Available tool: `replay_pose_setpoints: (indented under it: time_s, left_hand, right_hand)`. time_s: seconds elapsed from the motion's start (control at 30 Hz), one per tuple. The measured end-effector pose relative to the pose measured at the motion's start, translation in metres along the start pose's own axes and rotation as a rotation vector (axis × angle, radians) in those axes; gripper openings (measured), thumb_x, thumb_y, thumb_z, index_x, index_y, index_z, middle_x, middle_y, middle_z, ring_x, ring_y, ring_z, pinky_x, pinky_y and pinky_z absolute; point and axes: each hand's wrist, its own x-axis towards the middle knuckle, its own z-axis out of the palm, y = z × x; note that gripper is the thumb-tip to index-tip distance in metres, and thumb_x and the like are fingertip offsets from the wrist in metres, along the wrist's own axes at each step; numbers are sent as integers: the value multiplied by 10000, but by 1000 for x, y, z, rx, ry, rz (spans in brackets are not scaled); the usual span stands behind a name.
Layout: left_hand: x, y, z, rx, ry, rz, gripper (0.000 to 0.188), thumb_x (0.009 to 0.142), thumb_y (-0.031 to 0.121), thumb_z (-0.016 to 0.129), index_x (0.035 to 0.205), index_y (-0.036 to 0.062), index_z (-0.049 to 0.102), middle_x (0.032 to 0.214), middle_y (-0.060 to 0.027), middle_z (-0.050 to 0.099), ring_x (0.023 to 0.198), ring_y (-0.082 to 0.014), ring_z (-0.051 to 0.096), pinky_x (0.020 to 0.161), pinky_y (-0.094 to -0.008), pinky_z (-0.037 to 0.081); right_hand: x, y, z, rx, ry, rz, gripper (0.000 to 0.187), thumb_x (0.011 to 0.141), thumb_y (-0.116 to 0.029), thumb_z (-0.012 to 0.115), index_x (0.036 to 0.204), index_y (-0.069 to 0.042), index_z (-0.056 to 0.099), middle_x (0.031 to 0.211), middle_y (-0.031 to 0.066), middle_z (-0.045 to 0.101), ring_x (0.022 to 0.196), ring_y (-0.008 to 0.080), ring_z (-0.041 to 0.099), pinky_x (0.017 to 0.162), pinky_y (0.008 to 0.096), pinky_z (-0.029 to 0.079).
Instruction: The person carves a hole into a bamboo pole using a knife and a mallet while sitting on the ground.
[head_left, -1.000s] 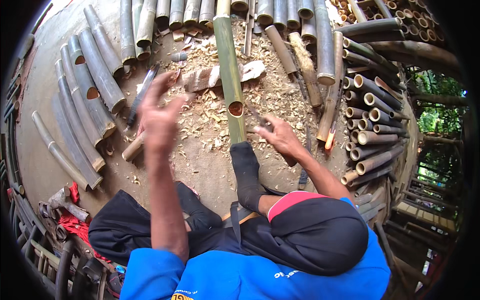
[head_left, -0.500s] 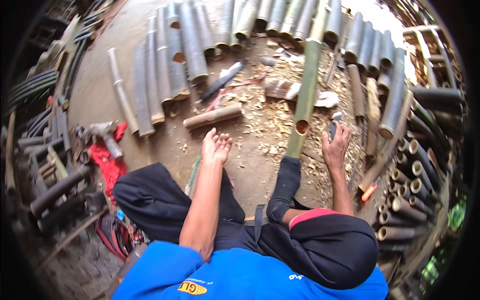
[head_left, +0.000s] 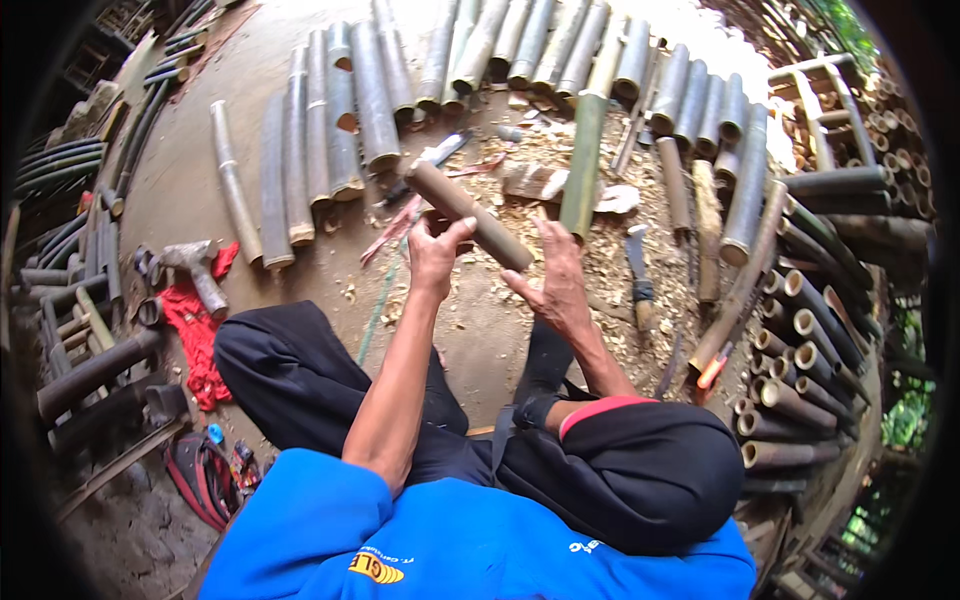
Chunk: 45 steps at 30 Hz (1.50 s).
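A short brown bamboo tube [head_left: 478, 222] is raised off the ground, slanting from upper left to lower right. My left hand [head_left: 436, 250] grips it from below near its middle, thumb along its side. My right hand [head_left: 558, 285] is at the tube's lower right end, thumb and fingers apart; whether it touches the tube is hard to tell. Just beyond that hand, a long green bamboo pole [head_left: 580, 175] points toward me. To the right, a knife [head_left: 637, 262] with a dark-wrapped handle lies among wood shavings.
Bamboo tubes [head_left: 375, 100] lie in an arc across the far ground. Cut tubes [head_left: 800, 395] are stacked at the right, near an orange-handled tool [head_left: 711, 372]. A red cloth [head_left: 195, 340] is at the left. Shavings [head_left: 500, 205] cover the middle, and a dark blade [head_left: 440, 152] lies beyond.
My left hand, palm up and empty before, has taken the short bamboo tube off the ground. My right hand has left the knife and moved left to the tube's end.
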Motion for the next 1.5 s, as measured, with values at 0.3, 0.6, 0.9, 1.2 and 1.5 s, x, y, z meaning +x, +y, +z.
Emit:
replay_pose_setpoints:
  time_s: [0.3,0.6,0.9,1.2,1.5]
  left_hand:
    - [-50,0,40,-253,-506,-331,540,979,260,729,1388,-12,503,1279,-168,680,1115,-270,702,940,-498,611]
    - [-50,-28,73,60,-288,-131,728,917,284,803,1478,4,433,1273,-153,634,1151,-298,653,956,-483,574]
    - [-18,8,55,490,-12,54,695,800,187,793,1395,-57,531,1296,-250,620,1173,-322,635,966,-401,569]
    - [-38,-29,22,331,46,-166,434,839,116,787,1235,-9,661,1149,-146,702,995,-209,677,808,-349,572]
    - [-45,-36,34,278,19,-144,387,812,55,782,1177,-38,696,1074,-152,738,924,-209,687,819,-328,564]
  right_hand:
    - [-72,-8,-33,1303,-488,697,578,929,-313,716,1403,-67,493,893,66,617,690,141,626,587,305,528]
    - [-112,32,-64,1205,-22,721,538,965,-336,695,1381,-29,550,957,113,646,743,212,678,602,334,591]
    - [-18,2,-153,-273,-131,164,424,837,-243,793,1228,-108,702,1044,147,630,880,295,689,781,409,579]
    - [48,17,-137,-364,-461,-274,305,749,-158,802,1011,-41,700,911,150,654,897,353,688,830,481,552]
    - [69,5,-115,-448,-416,-341,186,760,-163,725,926,-87,691,870,116,700,909,330,715,756,450,565]
